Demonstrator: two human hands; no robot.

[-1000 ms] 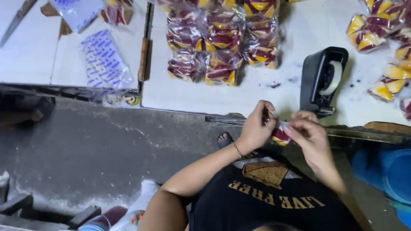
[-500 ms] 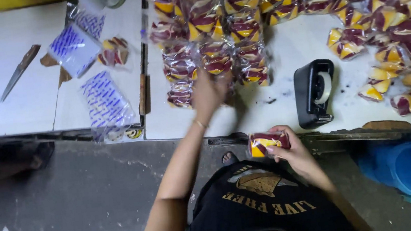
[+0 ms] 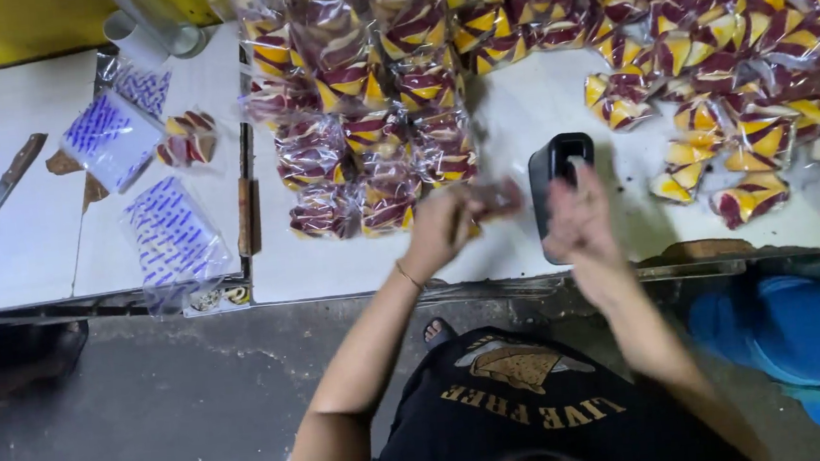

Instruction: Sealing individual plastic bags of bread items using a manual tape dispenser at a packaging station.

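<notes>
1. Far left on the white worktop (image 3: pixel 23 268): a knife (image 3: pixel 7 186) with a wooden handle; lying flat, well apart from both hands.
2. Next along: clear flat bags with blue print (image 3: pixel 170 234), some not filled; a few red and yellow pieces (image 3: pixel 186 142) beside them; a clear cup (image 3: pixel 172 28) tipped near the back edge.
3. In the middle: rows of filled bags (image 3: pixel 361 135) of red and yellow pieces, side by side; looks like lots of packing done already.
4. Left hand (image 3: pixel 445 225): over the front edge of the worktop, just beside the rows; fingers curled shut around a small filled bag (image 3: pixel 495 197); blurry, so hard to see more of the bag.
5. Black tape holder (image 3: pixel 558 181): standing between the two hands, near the front edge.
6. Right hand (image 3: pixel 582 224): right in front of the tape holder, fingers reaching up toward it; too blurry to tell if shut on anything.
7. Far right: a big loose heap of small packs (image 3: pixel 746 78), red and yellow; probably still waiting for bags; so plenty left to do.
</notes>
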